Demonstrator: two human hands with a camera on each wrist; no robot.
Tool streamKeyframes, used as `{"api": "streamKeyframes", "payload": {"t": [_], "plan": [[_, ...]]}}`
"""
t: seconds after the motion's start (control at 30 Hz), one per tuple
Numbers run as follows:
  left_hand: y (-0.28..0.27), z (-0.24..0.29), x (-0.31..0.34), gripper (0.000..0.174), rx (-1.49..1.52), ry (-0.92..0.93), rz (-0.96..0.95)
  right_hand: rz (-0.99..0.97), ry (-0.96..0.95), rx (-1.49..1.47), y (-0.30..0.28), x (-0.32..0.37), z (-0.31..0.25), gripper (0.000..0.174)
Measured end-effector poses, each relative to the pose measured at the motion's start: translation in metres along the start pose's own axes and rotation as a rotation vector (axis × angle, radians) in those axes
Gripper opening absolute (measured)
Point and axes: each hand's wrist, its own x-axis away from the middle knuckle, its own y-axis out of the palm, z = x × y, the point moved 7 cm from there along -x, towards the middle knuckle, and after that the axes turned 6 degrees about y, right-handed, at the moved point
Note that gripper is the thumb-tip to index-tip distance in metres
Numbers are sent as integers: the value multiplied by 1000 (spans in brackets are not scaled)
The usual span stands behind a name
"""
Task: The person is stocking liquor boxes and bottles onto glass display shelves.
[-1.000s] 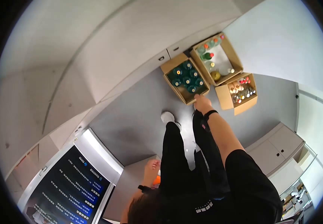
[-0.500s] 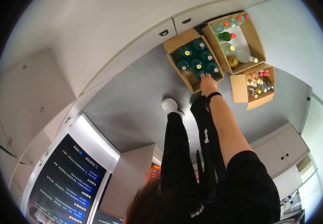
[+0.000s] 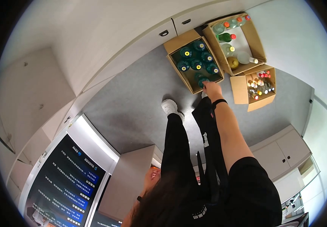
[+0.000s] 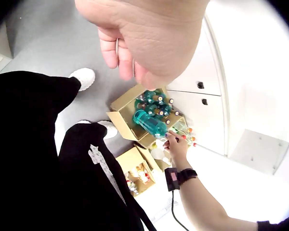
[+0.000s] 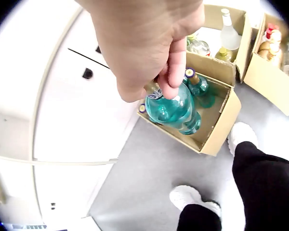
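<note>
Right hand (image 3: pixel 213 90) gripping a teal bottle (image 4: pixel 151 125) by its neck, at mouth of cardboard box (image 5: pixel 223 122), similar bottles (image 3: pixel 196 64) inside that box, left hand (image 4: pixel 145 38) loosely curled, holding nothing, well apart from the box.

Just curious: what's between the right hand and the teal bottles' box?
One teal bottle: the right hand grips its neck, and its body extends toward the box in the left wrist view.

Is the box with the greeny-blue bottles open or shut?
Open: the cardboard box has a flap folded outward, and the teal bottles inside show from above.
</note>
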Motion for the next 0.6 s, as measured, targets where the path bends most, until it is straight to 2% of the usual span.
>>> {"api": "streamKeyframes", "payload": {"t": [0.13,0.2,0.27,0.33,0.4,0.5,0.53,0.6], "plan": [[4,13,5,16,-45,103,-18,-5,-75,-59,-12,36,-2,34],[5,37,18,14,-206,198,80,-49,-55,-68,-21,53,-5,35],[5,31,13,13,-158,267,88,1,-77,-118,-51,69,-12,35],[6,30,15,12,-84,249,65,23,-114,-147,-78,96,-22,34],[5,45,12,12,-100,308,72,61,-159,-223,-107,114,-33,31],[-3,78,19,15,-176,391,45,76,-194,-241,-154,167,-54,23],[-6,98,20,15,-166,437,76,93,-223,-206,-169,180,-64,22],[-7,140,36,17,-147,559,12,44,-246,-183,-205,219,-86,21]]}}
